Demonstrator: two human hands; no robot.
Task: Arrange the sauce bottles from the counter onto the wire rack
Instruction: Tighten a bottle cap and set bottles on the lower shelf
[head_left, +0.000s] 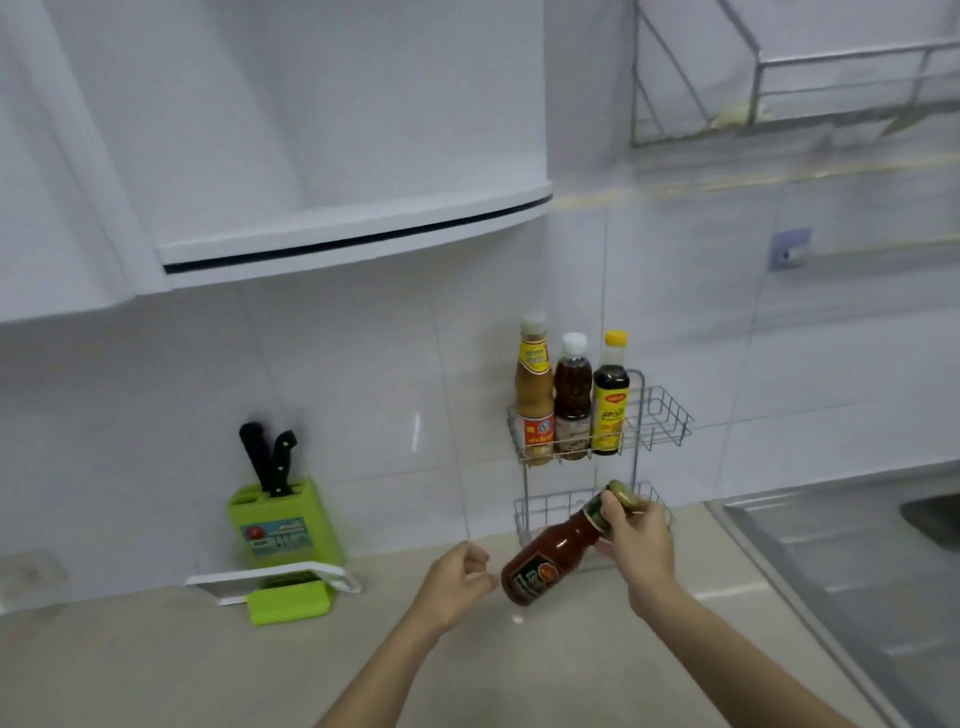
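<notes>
knife block (283, 519): green one, far left on the counter (156, 665), not part of this job, just there.
left hand (457, 582): empty, fingers loosely curled and a bit apart, hovering just left of the bottle's base, not touching it as far as I can see.
red sauce bottle (550, 553): in the air over the counter, tilted hard, base down-left, cap up-right, right in front of the rack's lower basket.
how it looks: dark red sauce, dark label with an orange spot low on the body, green band at the neck, gold-ish cap.
how it'll handle: looks like glass and nearly full, so I'd guess heavy-ish, stiff, slick and breakable. Neck hold is fine for carrying, but I'd want the other hand under the fat part before setting it down.
right hand (631, 530): my fingers are pinched around the neck just under the cap.
wire rack (670, 415): two tiers against the far wall. Top basket has three bottles on its left side, room at the right. Lower basket looks empty, partly hidden though.
sink (831, 545): steel, far right.
</notes>
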